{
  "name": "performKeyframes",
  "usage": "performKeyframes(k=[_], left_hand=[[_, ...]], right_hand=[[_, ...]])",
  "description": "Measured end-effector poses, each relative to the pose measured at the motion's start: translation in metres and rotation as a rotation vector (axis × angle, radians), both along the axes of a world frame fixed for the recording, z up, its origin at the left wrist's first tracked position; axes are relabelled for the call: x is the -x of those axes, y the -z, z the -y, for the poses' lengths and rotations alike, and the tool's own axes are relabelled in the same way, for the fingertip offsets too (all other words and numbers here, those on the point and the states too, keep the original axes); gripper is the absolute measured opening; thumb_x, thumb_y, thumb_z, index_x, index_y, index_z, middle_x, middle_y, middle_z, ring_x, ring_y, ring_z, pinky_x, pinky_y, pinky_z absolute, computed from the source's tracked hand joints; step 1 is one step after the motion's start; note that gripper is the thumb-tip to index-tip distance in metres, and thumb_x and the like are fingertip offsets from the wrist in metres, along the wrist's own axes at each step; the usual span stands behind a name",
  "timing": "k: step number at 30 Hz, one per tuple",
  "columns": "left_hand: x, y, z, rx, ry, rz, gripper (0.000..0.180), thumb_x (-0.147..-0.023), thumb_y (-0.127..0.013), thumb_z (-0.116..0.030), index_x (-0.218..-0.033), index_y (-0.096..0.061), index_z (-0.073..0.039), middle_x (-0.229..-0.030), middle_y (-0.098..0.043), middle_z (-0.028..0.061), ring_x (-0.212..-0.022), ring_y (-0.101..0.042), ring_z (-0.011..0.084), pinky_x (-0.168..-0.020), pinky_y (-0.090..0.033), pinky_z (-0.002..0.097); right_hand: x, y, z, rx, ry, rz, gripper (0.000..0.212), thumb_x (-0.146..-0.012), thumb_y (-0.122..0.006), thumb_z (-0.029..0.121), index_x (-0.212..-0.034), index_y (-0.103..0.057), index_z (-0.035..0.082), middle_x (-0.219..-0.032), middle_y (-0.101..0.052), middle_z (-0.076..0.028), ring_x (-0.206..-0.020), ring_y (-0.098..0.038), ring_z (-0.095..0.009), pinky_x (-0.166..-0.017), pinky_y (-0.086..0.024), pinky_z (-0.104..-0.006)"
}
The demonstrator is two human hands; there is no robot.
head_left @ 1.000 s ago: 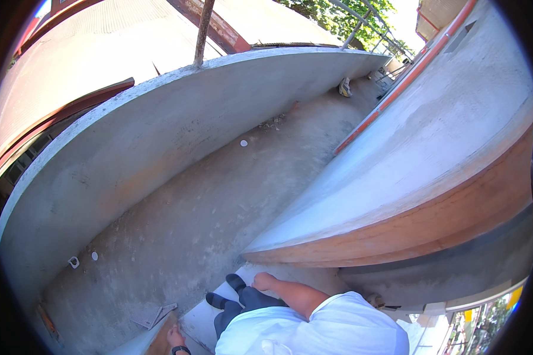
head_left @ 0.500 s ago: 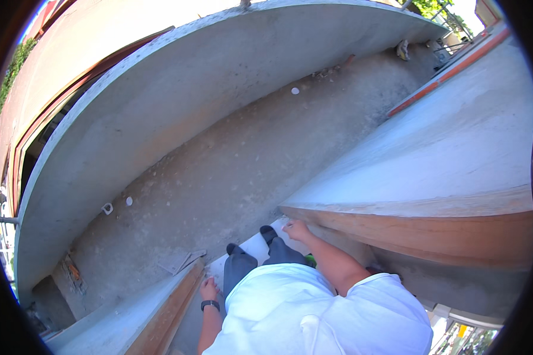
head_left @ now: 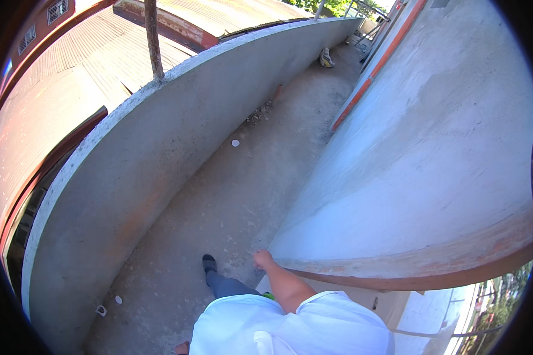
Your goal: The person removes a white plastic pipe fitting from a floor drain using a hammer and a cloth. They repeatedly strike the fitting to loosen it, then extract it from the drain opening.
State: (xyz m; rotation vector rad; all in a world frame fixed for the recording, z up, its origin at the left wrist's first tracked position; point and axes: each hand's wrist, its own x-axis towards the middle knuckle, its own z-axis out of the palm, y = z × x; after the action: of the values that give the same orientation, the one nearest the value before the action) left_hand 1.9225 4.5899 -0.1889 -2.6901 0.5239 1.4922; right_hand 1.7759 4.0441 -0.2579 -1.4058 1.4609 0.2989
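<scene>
My right hand hangs ahead of my body, beside the lower corner of the plastered wall on the right. Its fingers are curled in, and I see nothing in them. Whether it touches the wall edge I cannot tell. At the bottom edge my left hand shows only in a small part, low beside my white shirt, with its fingers hidden. One foot in a dark slipper is forward on the bare concrete floor.
A concrete parapet curves along the left, with a rusty post on top and metal roofs beyond. On the floor lie a white disc, a white ring-shaped piece, rubble and a sack farther off.
I have stepped out of the doorway onto the walkway and turned right along it. My right hand now shows beside the wall corner; my left hand has dropped almost out of view.
</scene>
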Motion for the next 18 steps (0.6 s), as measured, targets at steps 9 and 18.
performKeyframes(k=[9,18], left_hand=[[-0.225,0.028,0.314,0.243,-0.936,-0.227,0.037,-0.097,-0.057,-0.035,-0.121,-0.063,-0.007,-0.088,-0.069,0.0119,-0.085,-0.069,0.0274,-0.077,-0.054,0.0528],[-0.403,0.060,0.547,-0.115,-0.743,-0.302,0.036,-0.097,-0.057,-0.035,-0.122,-0.063,-0.009,-0.087,-0.070,0.0130,-0.085,-0.070,0.0278,-0.078,-0.055,0.0527]], right_hand=[[-0.118,0.035,0.160,-0.028,-0.182,-0.045,0.039,-0.093,-0.066,0.041,-0.103,-0.072,0.004,-0.081,-0.070,-0.012,-0.065,-0.067,-0.024,-0.060,-0.056,-0.0376],[-0.111,0.042,0.324,-0.152,0.463,0.057,0.044,-0.090,-0.071,0.041,-0.114,-0.068,0.004,-0.093,-0.070,-0.007,-0.077,-0.069,-0.017,-0.063,-0.056,-0.0330]])
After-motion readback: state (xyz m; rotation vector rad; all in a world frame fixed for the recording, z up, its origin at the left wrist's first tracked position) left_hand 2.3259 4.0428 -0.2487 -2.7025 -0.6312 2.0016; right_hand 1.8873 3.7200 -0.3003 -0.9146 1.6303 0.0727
